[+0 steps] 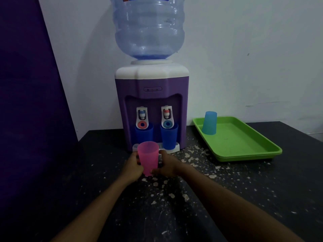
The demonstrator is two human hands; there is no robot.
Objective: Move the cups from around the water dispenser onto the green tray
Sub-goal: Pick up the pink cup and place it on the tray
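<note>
A pink cup [148,157] stands upright just in front of the purple water dispenser [151,103]. My left hand [133,167] grips its left side and my right hand [165,165] grips its right side. Two dark blue cups stand on the dispenser's drip tray, one [144,135] under the left tap and one [169,137] under the right tap. A light blue cup [209,122] sits upside down in the far left corner of the green tray [244,151], to the right of the dispenser.
A large clear water bottle [148,27] tops the dispenser. The dark table [227,198] is speckled with pale flecks. A purple panel [26,102] stands at the left and a white wall behind.
</note>
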